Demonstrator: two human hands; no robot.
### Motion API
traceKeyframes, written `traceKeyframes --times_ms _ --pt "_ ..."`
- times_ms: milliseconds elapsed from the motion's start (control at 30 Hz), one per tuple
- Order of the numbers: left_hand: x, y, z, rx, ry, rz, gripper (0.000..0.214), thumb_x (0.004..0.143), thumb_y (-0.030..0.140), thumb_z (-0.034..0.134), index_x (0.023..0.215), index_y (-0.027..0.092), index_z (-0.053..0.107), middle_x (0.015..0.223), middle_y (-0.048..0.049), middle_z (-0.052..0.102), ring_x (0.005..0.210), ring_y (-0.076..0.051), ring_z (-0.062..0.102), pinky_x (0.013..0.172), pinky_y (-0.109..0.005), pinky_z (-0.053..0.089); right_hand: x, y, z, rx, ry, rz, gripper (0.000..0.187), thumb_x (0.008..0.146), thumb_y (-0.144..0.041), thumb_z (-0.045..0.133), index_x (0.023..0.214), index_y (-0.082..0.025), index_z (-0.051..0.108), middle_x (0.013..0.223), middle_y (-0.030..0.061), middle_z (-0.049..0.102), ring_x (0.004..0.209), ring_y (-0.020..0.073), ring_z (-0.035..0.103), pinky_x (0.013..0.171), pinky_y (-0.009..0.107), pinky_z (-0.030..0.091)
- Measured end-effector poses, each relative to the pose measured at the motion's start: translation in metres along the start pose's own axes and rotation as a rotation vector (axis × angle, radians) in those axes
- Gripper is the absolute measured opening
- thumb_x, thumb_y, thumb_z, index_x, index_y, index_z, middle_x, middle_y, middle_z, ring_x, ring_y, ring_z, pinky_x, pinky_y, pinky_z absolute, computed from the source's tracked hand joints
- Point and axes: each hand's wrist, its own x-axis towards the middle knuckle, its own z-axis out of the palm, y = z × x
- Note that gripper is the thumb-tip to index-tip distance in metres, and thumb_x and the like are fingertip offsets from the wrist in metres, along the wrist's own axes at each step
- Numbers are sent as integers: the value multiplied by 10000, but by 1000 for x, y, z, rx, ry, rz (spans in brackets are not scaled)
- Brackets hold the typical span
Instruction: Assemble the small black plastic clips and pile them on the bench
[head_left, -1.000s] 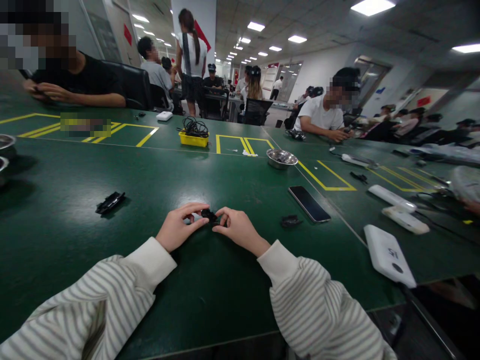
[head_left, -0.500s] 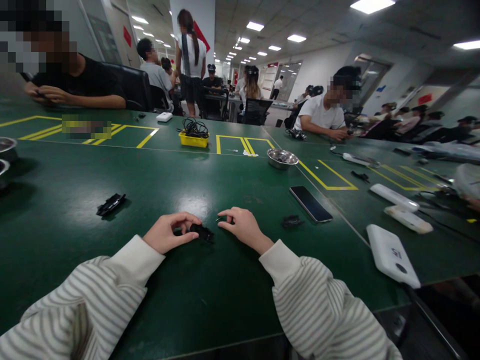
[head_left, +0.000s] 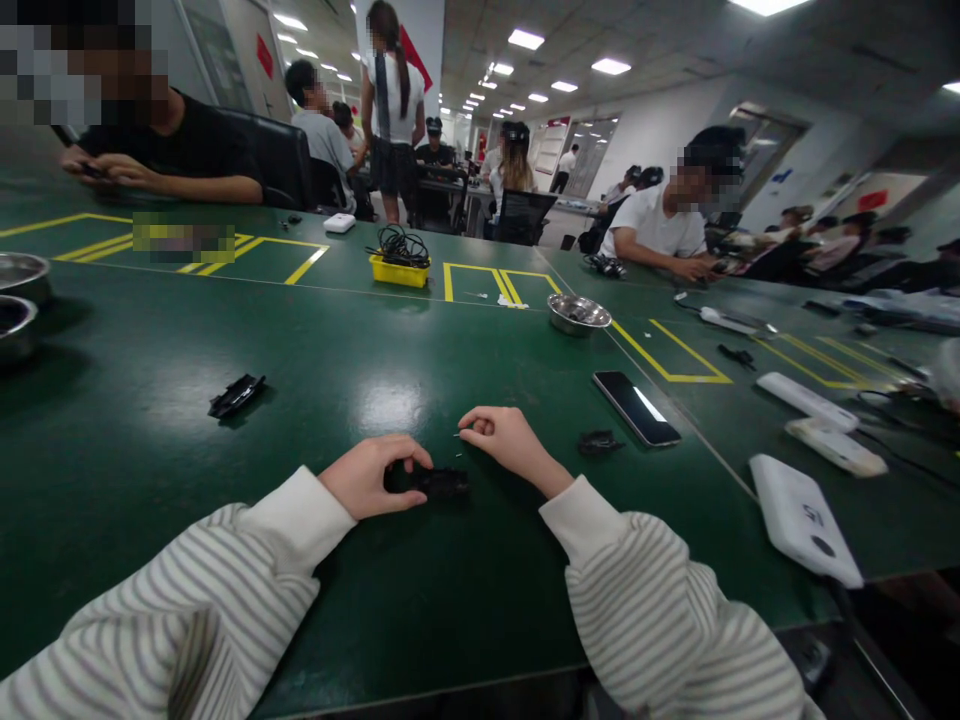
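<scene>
My left hand is closed on the left end of a small black plastic part, thumb on the near side and fingers on the far side. The part lies low over the green table. Just right of it, my right hand pinches a tiny thin metal piece, too small to name. Another tiny shiny piece shows between that hand and the black part. Off to the left rests a black plastic shell. A second dark plastic piece lies right of my right hand.
A phone lies at the right, with a white power bank nearer the edge. Farther back stand a metal bowl and a yellow box of black cables. Metal bowls stand far left. Other people sit around the table.
The view has shifted slightly. My left hand has turned the black part flatter and lowered it. My right hand is a little farther from it, and a tiny shiny piece now shows between them.
</scene>
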Motion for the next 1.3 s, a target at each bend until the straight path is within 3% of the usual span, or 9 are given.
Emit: traceKeyframes --times_ms 167,300,400,533,733,1033,1300 --pt "1 1 2 29 -4 42 309 665 253 588 959 168 544 855 -24 555 718 -133 508 678 -258 420 1 -5 -6 -119 4 -20 107 691 -248 596 713 -182 677 635 6 614 559 89 507 531 197 339" --pt "1 2 5 71 -2 50 352 685 279 579 1022 185 537 914 -36 542 775 -150 514 691 -263 429 2 -7 -7 -161 -58 36 79 652 -176 573 640 -162 650 561 -2 610 494 82 516 523 193 360" --pt "2 2 6 92 9 44 352 698 285 570 1035 189 540 934 -41 539 820 -163 518 705 -266 433 2 -3 -4 -169 -31 50 51 581 -118 565 570 -153 601 524 -11 590 475 83 507 509 193 362" --pt "1 0 6 75 54 28 349 701 282 568 1032 174 547 947 -49 537 788 -154 530 700 -262 445 1 2 -6 53 17 68 24 567 -126 554 585 -142 555 527 -15 565 479 81 503 484 183 372" --pt "-2 -1 3 -11 80 116 347 715 249 546 1051 166 535 944 -50 536 741 -126 533 699 -254 450 -9 -4 -20 404 138 109 77 681 -183 502 692 -123 549 614 18 587 560 103 550 539 210 429" --pt "0 -3 6 48 36 114 379 698 240 560 1069 173 524 954 -55 526 871 -163 519 781 -287 434 -27 -23 5 267 93 -130 102 726 -244 556 719 -168 623 775 26 612 678 107 525 531 206 391" --pt "2 -1 5 51 50 98 332 700 219 557 1030 185 543 959 -51 528 879 -164 515 780 -283 435 -29 -33 15 212 38 -203 58 721 -204 573 710 -187 628 878 20 605 847 135 524 742 270 404"
